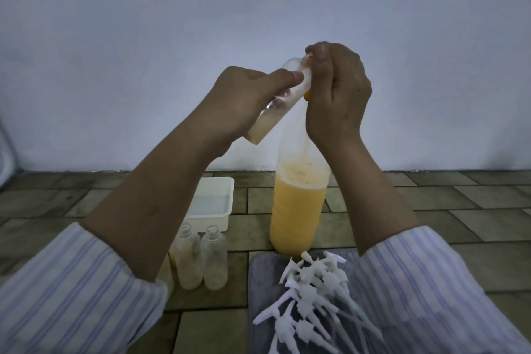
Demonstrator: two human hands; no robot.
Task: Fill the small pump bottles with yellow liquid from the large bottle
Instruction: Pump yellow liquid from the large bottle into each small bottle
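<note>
The left hand grips a small pump bottle, fingers and thumb curled round its body, and holds it tilted in the air with the neck raised toward the right. The right hand is clenched round the neck of the large bottle, which stands upright on the tiled floor; thumb and fingers pinch something at the small bottle's mouth, with a trace of orange showing beneath. What is pinched cannot be determined.

Progress, as a judgement: the held bottle carries a shallow pool of pale liquid at its base, so filling is at an early stage. Two further small bottles stand open near the left sleeve, each apparently with only a little sediment-coloured content. The large bottle remains roughly two-thirds full of yellow liquid. Remaining work: fill all three, then fit pumps.

Surroundings: a white tray lies behind the two standing bottles. A pile of white pump heads rests on a grey mat, just in front of the large bottle. The pile lies close to the right forearm and may be disturbed when lowering the arm.
</note>
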